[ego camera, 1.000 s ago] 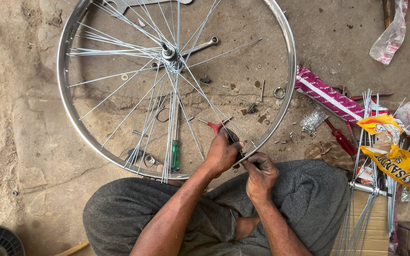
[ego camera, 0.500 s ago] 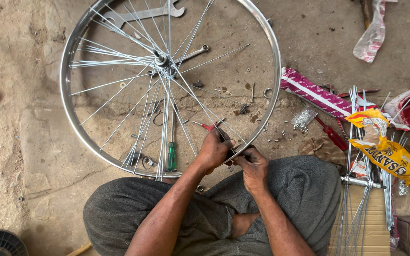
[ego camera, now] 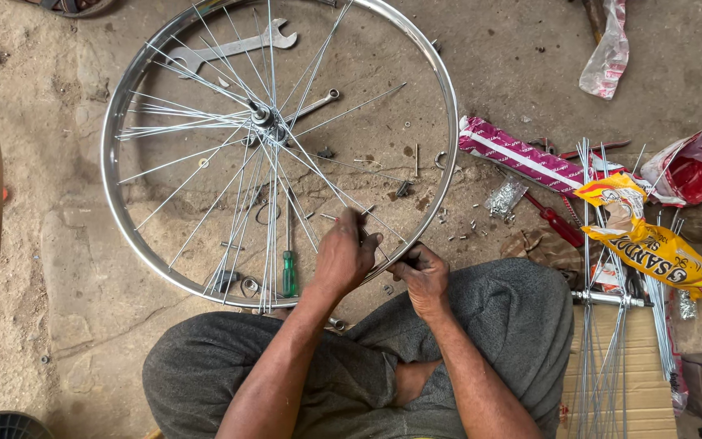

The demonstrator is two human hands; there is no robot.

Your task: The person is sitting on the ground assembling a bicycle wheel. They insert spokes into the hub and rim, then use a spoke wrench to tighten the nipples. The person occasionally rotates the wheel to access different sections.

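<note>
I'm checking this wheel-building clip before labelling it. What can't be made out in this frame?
- Head view: what the left hand pinches; its fingers cover it.
- Where the right hand meets the rim; the hand hides it.
- Loose bits on the ground: too small.
- Spoke bundle: cut off below.

Setting: informal bicycle repair workshop, floor-level. Evidence: bare, stained concrete floor [ego camera: 58, 268]; spoked wheel rim [ego camera: 440, 89] lying flat at upper centre; open-end spanner [ego camera: 229, 49] and green-handled screwdriver [ego camera: 289, 272] inside it; loose spoke bundles [ego camera: 603, 374] at lower right
</note>
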